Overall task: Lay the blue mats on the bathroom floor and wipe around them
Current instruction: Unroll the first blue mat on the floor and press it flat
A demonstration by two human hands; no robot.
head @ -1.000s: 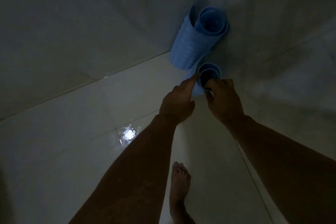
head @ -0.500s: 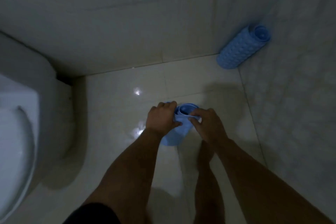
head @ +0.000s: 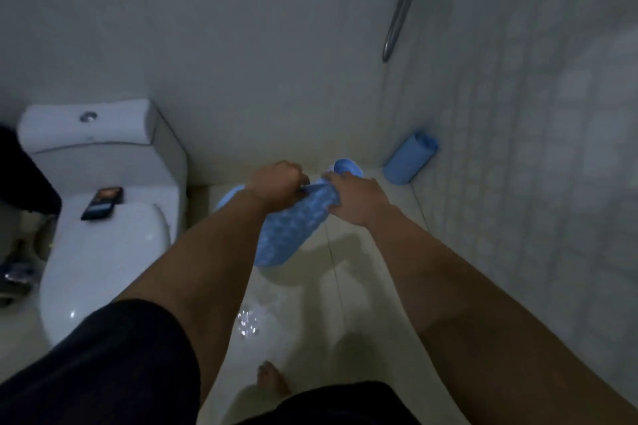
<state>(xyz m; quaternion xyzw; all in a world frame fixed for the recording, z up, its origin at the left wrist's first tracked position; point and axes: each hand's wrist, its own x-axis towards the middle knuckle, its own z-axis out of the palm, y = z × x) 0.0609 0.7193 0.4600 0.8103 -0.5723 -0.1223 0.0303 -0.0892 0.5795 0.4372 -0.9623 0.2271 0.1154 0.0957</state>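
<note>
1. Head view, the mat in hand: the held blue mat is off the floor, between the toilet and the tiled side wall. A second ago it stood as a tight roll in the far corner beside its twin; half a second ago both hands had it low over the floor, still rolled. Now it has begun to open, with a bumpy flap hanging down and a curl still wound at the top.

2. Head view, the hands: the left hand has its fingers curled tight on the mat's upper edge, on the toilet side. The right hand is clamped on the same edge, on the side away from the toilet. The two have drawn a little apart compared with half a second ago, which is what is spreading the roll.

3. Head view, the other mat: the second blue mat is still rolled, leaning in the corner well beyond the toilet, untouched.

4. Head view, surroundings: a dark phone lies on the toilet lid. The floor just beside the toilet shines wet near a bare foot.

5. Judgement: unrolling has only started. Neither mat is laid yet, and no wiping cloth is in sight.
</note>
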